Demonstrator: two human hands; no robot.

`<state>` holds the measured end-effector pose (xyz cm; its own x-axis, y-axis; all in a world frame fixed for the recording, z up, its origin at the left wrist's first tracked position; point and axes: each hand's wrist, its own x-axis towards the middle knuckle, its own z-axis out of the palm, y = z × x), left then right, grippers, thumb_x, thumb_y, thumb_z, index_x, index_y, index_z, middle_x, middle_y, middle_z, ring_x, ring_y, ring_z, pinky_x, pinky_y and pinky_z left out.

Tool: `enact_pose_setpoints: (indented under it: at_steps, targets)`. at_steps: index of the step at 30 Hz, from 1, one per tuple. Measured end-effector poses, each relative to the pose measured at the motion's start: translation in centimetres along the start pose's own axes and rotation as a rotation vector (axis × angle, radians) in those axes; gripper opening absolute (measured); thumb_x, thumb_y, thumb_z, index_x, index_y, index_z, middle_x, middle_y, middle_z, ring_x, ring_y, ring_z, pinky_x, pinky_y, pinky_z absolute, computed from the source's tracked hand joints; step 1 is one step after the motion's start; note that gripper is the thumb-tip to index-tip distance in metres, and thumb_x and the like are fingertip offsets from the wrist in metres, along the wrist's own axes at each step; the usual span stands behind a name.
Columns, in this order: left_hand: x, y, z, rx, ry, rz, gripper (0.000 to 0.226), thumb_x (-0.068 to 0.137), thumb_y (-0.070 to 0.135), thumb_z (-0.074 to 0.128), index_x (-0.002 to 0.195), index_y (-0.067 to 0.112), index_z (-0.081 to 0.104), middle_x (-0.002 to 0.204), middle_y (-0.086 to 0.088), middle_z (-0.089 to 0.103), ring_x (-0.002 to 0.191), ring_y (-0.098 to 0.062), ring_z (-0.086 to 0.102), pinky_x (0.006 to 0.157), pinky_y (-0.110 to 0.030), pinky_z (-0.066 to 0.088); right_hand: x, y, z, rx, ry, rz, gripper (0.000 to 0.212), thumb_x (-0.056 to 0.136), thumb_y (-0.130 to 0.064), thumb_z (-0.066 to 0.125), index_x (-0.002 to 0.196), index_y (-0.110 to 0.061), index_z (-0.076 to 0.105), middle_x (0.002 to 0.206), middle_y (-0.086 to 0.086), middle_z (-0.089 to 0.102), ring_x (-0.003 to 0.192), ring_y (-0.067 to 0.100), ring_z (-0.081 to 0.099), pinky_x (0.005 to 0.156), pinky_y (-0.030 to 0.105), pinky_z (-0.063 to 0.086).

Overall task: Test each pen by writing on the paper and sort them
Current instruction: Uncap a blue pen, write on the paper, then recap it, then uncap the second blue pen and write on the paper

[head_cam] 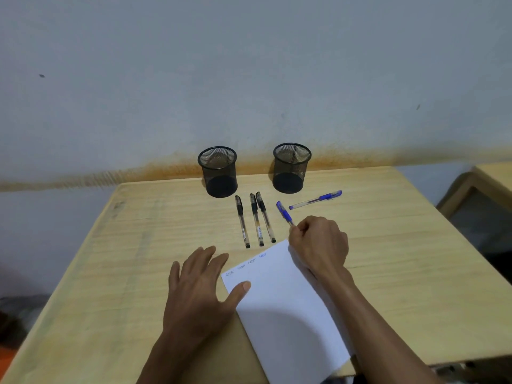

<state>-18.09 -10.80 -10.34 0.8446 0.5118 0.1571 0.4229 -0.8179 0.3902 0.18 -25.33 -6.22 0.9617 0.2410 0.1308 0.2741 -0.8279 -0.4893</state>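
Head view shows the right hand (pixel 318 242) with fingers pinching a blue pen (pixel 284 213) by its lower barrel, capped end angled toward the bench's far edge, just beyond the paper (pixel 282 306). Light, stiff and smooth, the pen likely handles best gripped near the tip, as here. Left hand (pixel 199 289) lies flat, fingers spread, thumb pinning the paper's left edge; three black pens (pixel 255 220) lie between.

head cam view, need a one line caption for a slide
Right hand grips a blue pen above the paper, left hand steadying it, beside three black pens and two mesh cups.
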Motion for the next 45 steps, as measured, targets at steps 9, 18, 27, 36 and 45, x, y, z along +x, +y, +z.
enact_pose_setpoints:
  at_steps: [9, 18, 27, 36, 45]
  targets:
    - [0.1, -0.5, 0.6, 0.075, 0.015, 0.043, 0.073, 0.081, 0.075, 0.044, 0.129, 0.023, 0.064, 0.143, -0.002, 0.056, 0.139, -0.024, 0.045, 0.111, -0.061, 0.031, 4.9, 1.6, -0.3, -0.052, 0.071, -0.096, 0.032, 0.098, -0.029, 0.054, 0.127, -0.022, 0.065, 0.120, 0.006, 0.065, 0.114, 0.030, 0.055, 0.089, 0.045, 0.045]
    - [-0.1, -0.7, 0.8, 0.061, 0.045, 0.040, 0.075, 0.081, 0.078, 0.041, 0.132, 0.026, 0.061, 0.146, 0.001, 0.053, 0.142, -0.020, 0.039, 0.115, -0.058, 0.027, 9.6, 3.6, -0.1, -0.241, -0.034, -0.223, 0.026, 0.099, -0.041, 0.057, 0.118, -0.031, 0.072, 0.117, 0.004, 0.057, 0.116, 0.028, 0.048, 0.083, 0.040, 0.037]
    - [-0.1, 0.2, -0.3, 0.020, -0.006, -0.012, 0.088, 0.075, 0.086, 0.025, 0.144, 0.034, 0.047, 0.159, 0.011, 0.033, 0.150, -0.008, 0.016, 0.123, -0.045, 0.004, 4.4, 1.8, -1.5, 0.277, 0.075, -0.249, 0.016, 0.100, -0.036, 0.056, 0.097, -0.026, 0.069, 0.082, -0.007, 0.064, 0.089, 0.024, 0.059, 0.075, 0.040, 0.047]
    - [-0.6, 1.8, -1.6, -0.253, 0.103, -0.009, 0.074, 0.078, 0.078, 0.044, 0.132, 0.030, 0.061, 0.137, 0.018, 0.053, 0.135, -0.012, 0.045, 0.116, -0.056, 0.028, -2.9, -1.4, -4.5, 1.013, -0.129, -0.113, 0.006, 0.097, -0.024, 0.065, 0.096, -0.019, 0.068, 0.086, 0.001, 0.078, 0.069, 0.007, 0.069, 0.061, 0.018, 0.052]
    - [-1.6, 5.0, -3.6, -0.326, 0.419, 0.297, 0.033, 0.091, 0.038, 0.057, 0.111, 0.018, 0.074, 0.099, 0.010, 0.074, 0.089, -0.003, 0.059, 0.082, -0.044, 0.053, -8.0, -2.1, -5.8, 1.205, -0.163, 0.017, 0.016, 0.089, -0.022, 0.071, 0.099, -0.010, 0.067, 0.082, 0.006, 0.075, 0.074, 0.011, 0.073, 0.065, 0.023, 0.058]
